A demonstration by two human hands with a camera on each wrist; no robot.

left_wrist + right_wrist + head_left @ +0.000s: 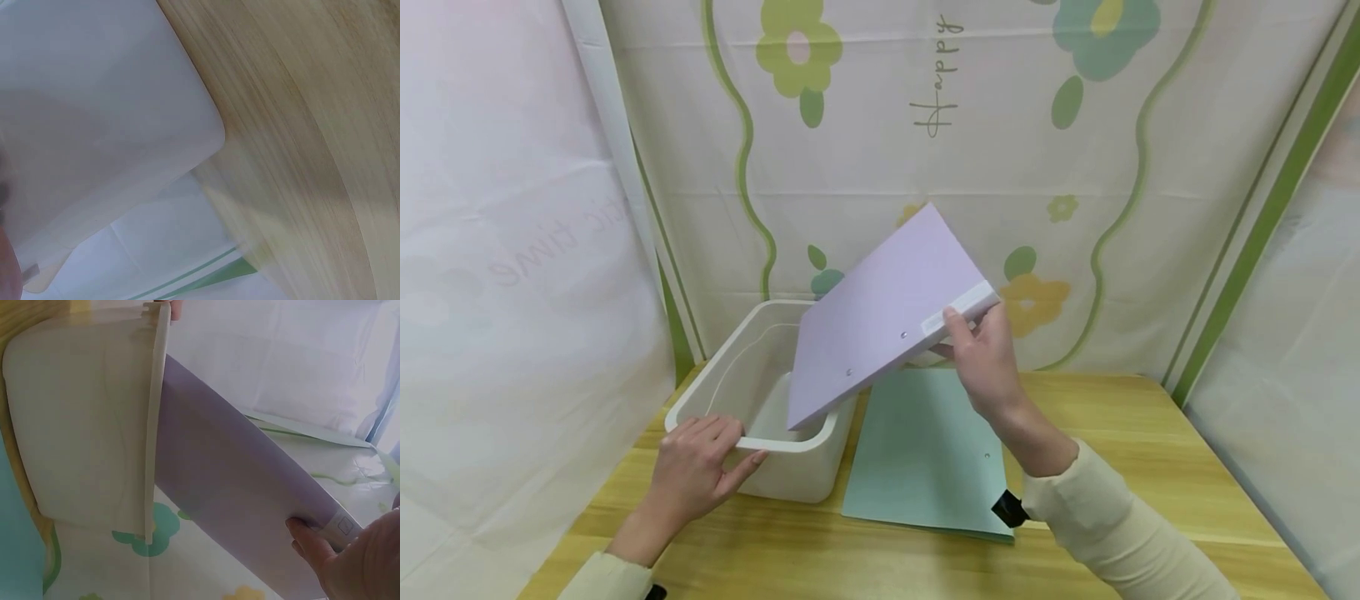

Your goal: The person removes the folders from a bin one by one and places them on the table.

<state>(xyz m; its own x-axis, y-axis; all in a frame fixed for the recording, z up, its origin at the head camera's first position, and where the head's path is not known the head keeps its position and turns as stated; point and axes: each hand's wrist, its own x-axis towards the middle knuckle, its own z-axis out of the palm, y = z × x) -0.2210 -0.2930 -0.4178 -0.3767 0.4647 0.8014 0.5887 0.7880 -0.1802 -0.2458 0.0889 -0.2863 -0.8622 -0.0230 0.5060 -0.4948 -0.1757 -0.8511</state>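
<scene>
My right hand [988, 362] grips a lilac file folder [887, 308] at its spine, beside the white label strip [958, 307]. The folder slants, its lower left end dipping inside the opening of a white plastic bin [790, 475] and its far corner raised. In the right wrist view the thumb presses on the folder [231, 469] close to the label, while the other end goes behind the bin's rim [157, 425]. My left hand [696, 462] holds the bin's near rim, fingers hooked over the edge and thumb along the outer wall. The left wrist view shows mostly the bin's side [112, 106].
A mint-green folder [925, 458] lies flat on the wooden table [1112, 500], just right of the bin. Behind the table hangs a floral curtain [880, 158], with pale fabric walls [512, 333] at both sides.
</scene>
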